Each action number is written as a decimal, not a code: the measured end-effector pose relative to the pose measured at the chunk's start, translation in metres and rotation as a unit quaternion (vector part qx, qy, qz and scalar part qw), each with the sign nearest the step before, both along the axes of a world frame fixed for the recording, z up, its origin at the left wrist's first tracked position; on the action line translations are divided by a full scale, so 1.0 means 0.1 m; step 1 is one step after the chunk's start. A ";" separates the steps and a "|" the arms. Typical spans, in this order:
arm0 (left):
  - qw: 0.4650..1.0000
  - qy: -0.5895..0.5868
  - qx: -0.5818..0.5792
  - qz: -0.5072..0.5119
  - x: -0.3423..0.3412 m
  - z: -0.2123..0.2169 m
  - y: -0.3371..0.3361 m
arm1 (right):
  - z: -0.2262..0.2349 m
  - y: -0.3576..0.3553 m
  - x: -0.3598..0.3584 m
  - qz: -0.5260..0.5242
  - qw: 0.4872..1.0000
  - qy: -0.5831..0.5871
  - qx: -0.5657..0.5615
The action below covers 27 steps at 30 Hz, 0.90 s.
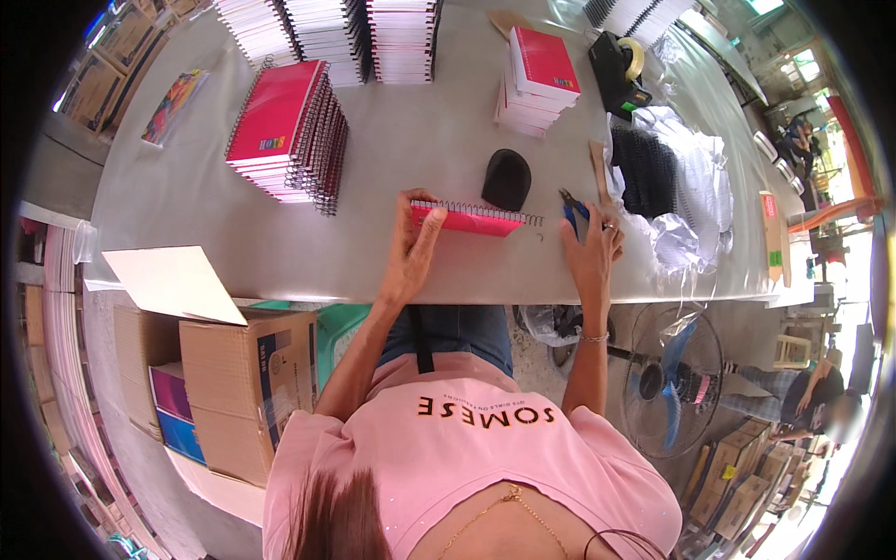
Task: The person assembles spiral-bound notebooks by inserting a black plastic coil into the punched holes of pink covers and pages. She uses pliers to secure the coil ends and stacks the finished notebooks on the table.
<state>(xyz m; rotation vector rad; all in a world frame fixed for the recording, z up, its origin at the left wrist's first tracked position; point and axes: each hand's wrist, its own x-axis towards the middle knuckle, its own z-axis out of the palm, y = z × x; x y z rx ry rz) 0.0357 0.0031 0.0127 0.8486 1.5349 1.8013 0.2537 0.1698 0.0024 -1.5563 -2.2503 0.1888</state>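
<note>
My left hand (411, 250) pinches the left end of a red spiral notebook (471, 220), held on edge with its coil up. At the notebook's right end the wire coil (534, 221) sticks out past the cover. A tiny curl of wire (540, 237) lies just below it. My right hand (590, 250) is wrapped round the blue handles of a pair of cutting pliers (571, 207), whose jaws point away from me. Behind the notebook sits a black rounded object (507, 179); its kind I cannot make out.
Stacked red spiral notebooks (278, 112) stand at left, with more stacks (401, 42) behind. Another red stack (543, 65) is far right of centre, near a black tape dispenser (618, 75). Black coils (644, 171) lie on plastic. A cardboard box (247, 392) and a fan (670, 378) flank me.
</note>
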 end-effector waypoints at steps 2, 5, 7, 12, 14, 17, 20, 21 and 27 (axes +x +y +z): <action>1.000 0.003 0.005 0.005 -0.03 -0.01 -0.01 | 0.11 -0.07 0.01 -0.011 0.999 0.022 -0.021; 0.999 0.013 0.030 0.021 -0.05 0.00 -0.02 | 0.32 -0.22 -0.09 -0.008 0.990 0.133 -0.034; 0.998 0.052 0.034 0.030 -0.09 -0.01 -0.04 | 0.44 -0.37 -0.17 0.043 0.963 0.265 -0.024; 0.999 0.029 0.027 0.006 -0.13 -0.01 -0.07 | 0.67 -0.93 -0.51 0.232 0.932 0.276 -0.035; 0.999 0.040 0.022 0.001 -0.15 0.01 -0.08 | 0.68 -1.09 -0.64 0.268 0.919 0.285 -0.047; 0.998 0.061 0.010 -0.010 -0.18 0.00 -0.09 | 0.59 -1.21 -0.75 0.289 0.915 0.278 -0.044; 0.998 0.048 0.020 -0.022 -0.20 0.01 -0.10 | 0.54 -1.25 -0.83 0.297 0.914 0.274 -0.031; 0.998 0.043 0.024 -0.026 -0.20 0.02 -0.11 | 0.52 -1.26 -0.85 0.304 0.914 0.270 -0.018; 0.998 0.014 0.035 -0.041 -0.22 0.05 -0.14 | 0.49 -1.26 -0.91 0.316 0.910 0.267 -0.001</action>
